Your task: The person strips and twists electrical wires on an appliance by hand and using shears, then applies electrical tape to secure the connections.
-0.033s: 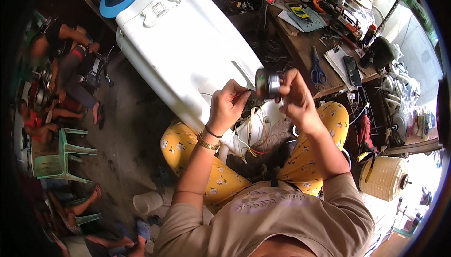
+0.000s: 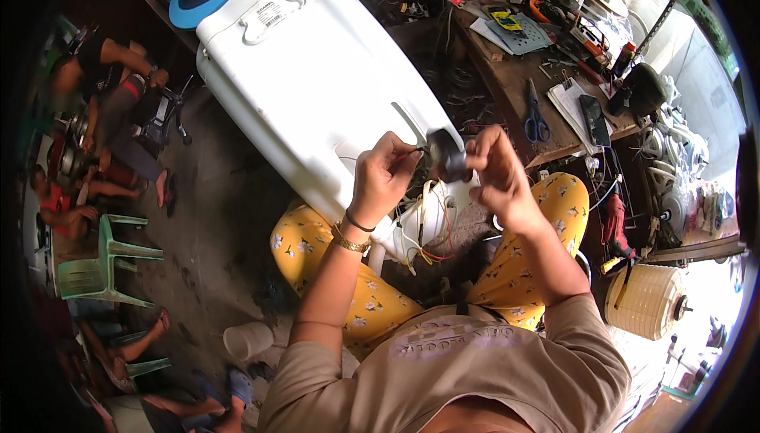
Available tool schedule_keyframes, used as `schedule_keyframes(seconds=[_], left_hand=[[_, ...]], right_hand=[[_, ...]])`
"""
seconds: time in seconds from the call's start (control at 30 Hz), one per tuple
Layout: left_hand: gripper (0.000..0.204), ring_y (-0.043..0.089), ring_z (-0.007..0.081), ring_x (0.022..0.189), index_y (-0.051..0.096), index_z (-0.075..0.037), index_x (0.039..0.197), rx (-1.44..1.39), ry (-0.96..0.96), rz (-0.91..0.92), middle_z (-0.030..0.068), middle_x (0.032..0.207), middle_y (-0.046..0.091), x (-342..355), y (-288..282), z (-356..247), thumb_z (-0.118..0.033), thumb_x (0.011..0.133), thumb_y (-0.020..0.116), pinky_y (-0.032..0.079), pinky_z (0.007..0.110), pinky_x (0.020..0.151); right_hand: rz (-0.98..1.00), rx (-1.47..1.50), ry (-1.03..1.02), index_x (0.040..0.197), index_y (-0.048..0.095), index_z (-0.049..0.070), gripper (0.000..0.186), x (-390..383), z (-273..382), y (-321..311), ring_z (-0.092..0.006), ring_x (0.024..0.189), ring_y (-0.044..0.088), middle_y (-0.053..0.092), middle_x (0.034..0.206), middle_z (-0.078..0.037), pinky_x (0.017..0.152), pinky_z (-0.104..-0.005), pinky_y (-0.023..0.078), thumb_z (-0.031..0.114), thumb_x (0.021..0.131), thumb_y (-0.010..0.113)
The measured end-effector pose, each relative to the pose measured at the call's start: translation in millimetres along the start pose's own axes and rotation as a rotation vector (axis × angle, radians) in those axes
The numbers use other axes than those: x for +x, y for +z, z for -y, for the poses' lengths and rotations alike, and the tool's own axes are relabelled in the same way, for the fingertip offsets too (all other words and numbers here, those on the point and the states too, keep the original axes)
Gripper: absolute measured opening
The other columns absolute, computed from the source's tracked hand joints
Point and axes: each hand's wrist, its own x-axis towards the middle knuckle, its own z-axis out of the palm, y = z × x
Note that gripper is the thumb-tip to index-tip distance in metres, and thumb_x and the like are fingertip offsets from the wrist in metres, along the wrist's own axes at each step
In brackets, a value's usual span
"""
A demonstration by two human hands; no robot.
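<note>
My left hand (image 2: 381, 176) pinches a thin red and black wire (image 2: 410, 156) at its fingertips, above the white machine housing (image 2: 301, 93). Just right of it, my right hand (image 2: 497, 176) has curled fingers on a dark roll of tape (image 2: 447, 153), which looks blurred and tilted, with a black strip running toward the left fingertips. Below both hands, between my knees in yellow flowered trousers, is a white plastic part (image 2: 423, 219) with several red, yellow and white wires (image 2: 434, 257) hanging from it.
A cluttered wooden bench (image 2: 507, 77) at upper right holds scissors (image 2: 536, 116), papers and tools. A red power tool (image 2: 616, 223) hangs at right beside a cream cylinder (image 2: 641, 302). At left, other people (image 2: 127, 140) sit near a green plastic chair (image 2: 107, 271); a bucket (image 2: 247, 342) stands below.
The tape roll has turned, showing a different face, and has dropped slightly. My right hand's fingers have shifted down and a little with it. My left hand is nearly still.
</note>
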Motion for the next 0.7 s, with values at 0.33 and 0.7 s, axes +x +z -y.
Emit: schedule_keyframes(seconds=[0.33, 0.7], left_hand=[[0.009, 0.040, -0.0021, 0.060, 0.061, 0.000, 0.100, -0.305, -0.231, 0.164, -0.0085, 0.071, 0.053, -6, -8, -11, -0.009, 0.098, 0.060, 0.031, 0.017, 0.051], [0.007, 0.051, 0.0026, 0.062, 0.059, 0.002, 0.089, 0.092, -0.027, 0.098, 0.0010, 0.070, 0.061, -1, -5, -20, -0.002, 0.090, 0.065, 0.041, 0.020, 0.054]], right_hand=[[-0.034, -0.788, 0.015, 0.107, 0.042, 0.004, 0.046, -2, -60, -13, -0.0295, 0.090, 0.050, 0.048, 0.098, -0.013, 0.087, -0.0367, 0.040, -0.015, 0.065, 0.047], [-0.204, 0.282, -0.115, 0.133, 0.035, 0.007, 0.069, 16, -12, 7, -0.0156, 0.096, 0.055, 0.059, 0.112, -0.008, 0.089, -0.0297, 0.042, -0.005, 0.077, 0.072]])
